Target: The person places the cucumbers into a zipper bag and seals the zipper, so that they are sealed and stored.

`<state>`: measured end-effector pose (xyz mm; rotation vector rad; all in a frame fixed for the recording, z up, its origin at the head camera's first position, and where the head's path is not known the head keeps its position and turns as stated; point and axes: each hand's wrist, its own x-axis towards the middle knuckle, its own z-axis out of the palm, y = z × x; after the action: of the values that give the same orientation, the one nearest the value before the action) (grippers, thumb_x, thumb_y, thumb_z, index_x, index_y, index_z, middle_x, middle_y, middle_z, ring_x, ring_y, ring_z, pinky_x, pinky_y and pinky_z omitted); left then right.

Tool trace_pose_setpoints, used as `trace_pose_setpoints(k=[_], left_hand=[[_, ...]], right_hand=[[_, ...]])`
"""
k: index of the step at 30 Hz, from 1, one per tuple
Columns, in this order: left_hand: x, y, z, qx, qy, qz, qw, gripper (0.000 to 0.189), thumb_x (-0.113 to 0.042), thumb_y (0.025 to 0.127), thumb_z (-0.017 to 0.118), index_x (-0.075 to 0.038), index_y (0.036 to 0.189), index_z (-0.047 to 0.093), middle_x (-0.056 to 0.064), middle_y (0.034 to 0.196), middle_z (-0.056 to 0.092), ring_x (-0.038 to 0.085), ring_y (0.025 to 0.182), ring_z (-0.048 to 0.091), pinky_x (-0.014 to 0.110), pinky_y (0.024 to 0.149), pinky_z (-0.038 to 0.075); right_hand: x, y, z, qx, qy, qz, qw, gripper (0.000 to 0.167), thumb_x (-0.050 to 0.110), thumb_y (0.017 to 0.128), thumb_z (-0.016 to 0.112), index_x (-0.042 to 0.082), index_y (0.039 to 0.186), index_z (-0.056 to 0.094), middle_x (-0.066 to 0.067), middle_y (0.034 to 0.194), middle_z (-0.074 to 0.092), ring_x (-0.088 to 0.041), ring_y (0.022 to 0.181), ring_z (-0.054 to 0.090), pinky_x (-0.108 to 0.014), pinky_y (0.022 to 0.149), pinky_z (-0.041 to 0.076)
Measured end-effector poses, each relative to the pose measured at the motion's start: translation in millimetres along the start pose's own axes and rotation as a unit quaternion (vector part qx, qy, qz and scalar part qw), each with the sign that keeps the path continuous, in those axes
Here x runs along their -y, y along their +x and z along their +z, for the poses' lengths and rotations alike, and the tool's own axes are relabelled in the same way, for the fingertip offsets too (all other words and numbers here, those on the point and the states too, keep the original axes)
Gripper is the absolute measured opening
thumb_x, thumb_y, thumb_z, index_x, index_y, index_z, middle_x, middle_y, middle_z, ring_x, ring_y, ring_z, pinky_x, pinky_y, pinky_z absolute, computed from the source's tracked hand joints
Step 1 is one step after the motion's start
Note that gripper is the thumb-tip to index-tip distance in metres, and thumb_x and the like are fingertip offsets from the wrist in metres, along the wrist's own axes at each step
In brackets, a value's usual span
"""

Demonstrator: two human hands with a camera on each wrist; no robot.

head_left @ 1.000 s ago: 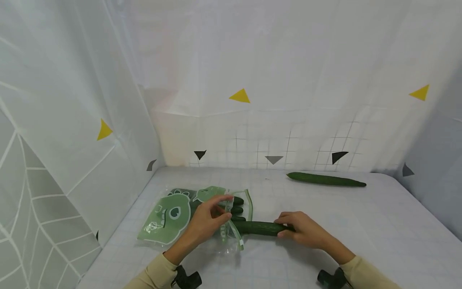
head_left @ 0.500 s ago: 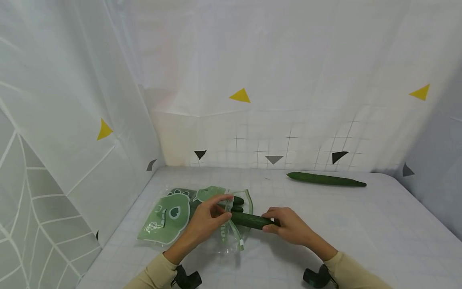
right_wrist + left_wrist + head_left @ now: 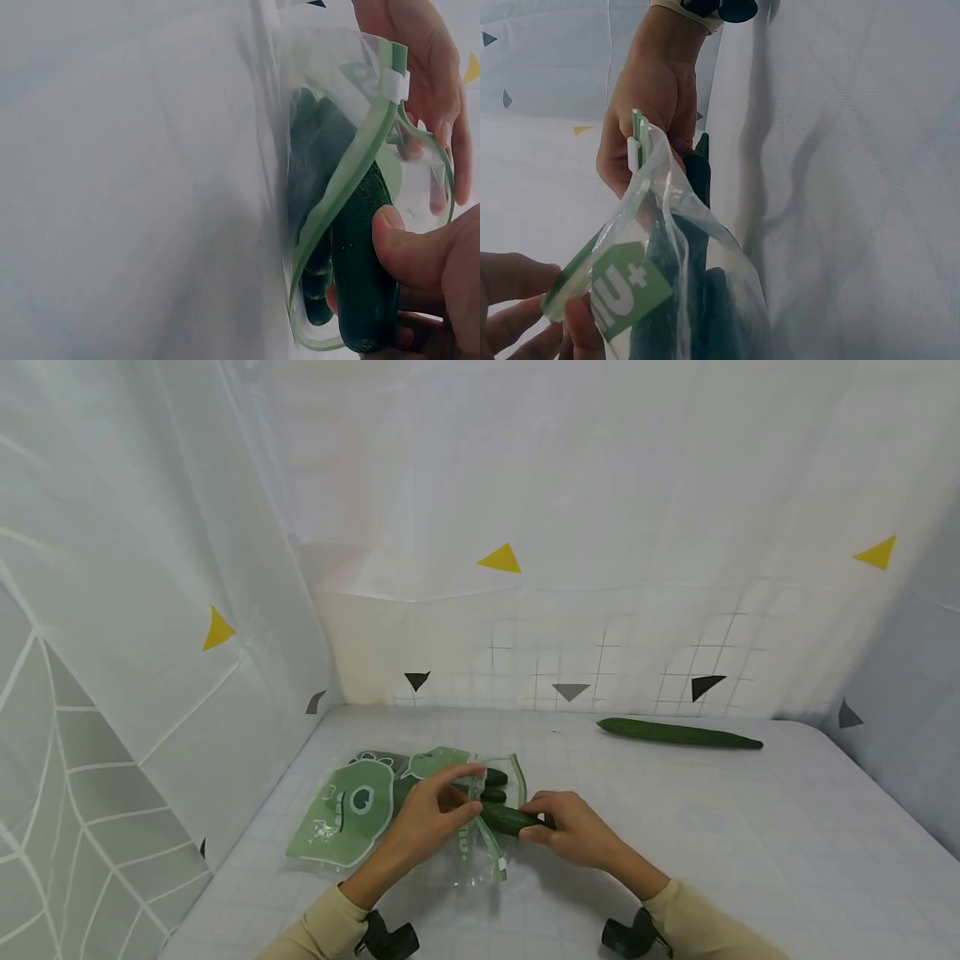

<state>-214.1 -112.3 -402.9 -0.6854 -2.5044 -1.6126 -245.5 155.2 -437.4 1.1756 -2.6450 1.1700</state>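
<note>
A person in cream sleeves (image 3: 318,927) has both hands at a clear zip bag (image 3: 360,806) printed with a green cartoon face, lying on a white desk (image 3: 750,843) with its open mouth to the right. At that mouth, the left hand (image 3: 431,818) pinches the green-trimmed edge between thumb and fingers. Just right of the bag, the right hand (image 3: 577,831) grips a dark green cucumber (image 3: 506,818) by its outer end, thumb on one side and fingers curled round the other; the far end lies inside the bag. Beside it in the bag are more cucumbers (image 3: 495,778), their rounded ends showing at the opening. A white slider (image 3: 396,86) sits on the bag's zip strip, at the near side of the mouth. Well apart from the bag, to its right and farther back, lies a lone cucumber (image 3: 678,732). Beyond the bag hangs a white curtain (image 3: 637,468) bearing yellow triangles (image 3: 501,558); black wrist cameras (image 3: 390,941) are on its near side.
</note>
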Motion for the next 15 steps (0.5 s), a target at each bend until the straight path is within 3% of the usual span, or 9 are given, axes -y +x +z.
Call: trace_pose_setpoints(k=[6,15], left_hand=[[-1.0,-0.7,1.5,0.001,0.005,0.008,1.0000,0.046,-0.013,0.098,0.074,-0.022,0.142,0.064,0.001,0.129,0.066,0.017,0.090,0.068,0.035,0.069,0.053],[0.0,-0.2,1.7,-0.001,0.011,0.017,0.9998,0.045,-0.014,0.098,0.074,-0.021,0.142,0.065,0.001,0.133,0.065,0.018,0.093,0.069,0.035,0.072,0.054]], right_hand=[[1.1,4.9,3.4,0.006,0.008,-0.015,0.9998,0.019,0.020,0.099,0.073,0.006,0.112,0.078,0.008,0.092,0.065,-0.005,0.063,0.049,-0.028,0.061,0.044],[3.9,14.6,16.5,-0.012,-0.043,-0.021,0.9988,0.029,0.019,0.095,0.079,0.001,0.117,0.077,0.005,0.096,0.066,-0.002,0.063,0.047,-0.026,0.062,0.045]])
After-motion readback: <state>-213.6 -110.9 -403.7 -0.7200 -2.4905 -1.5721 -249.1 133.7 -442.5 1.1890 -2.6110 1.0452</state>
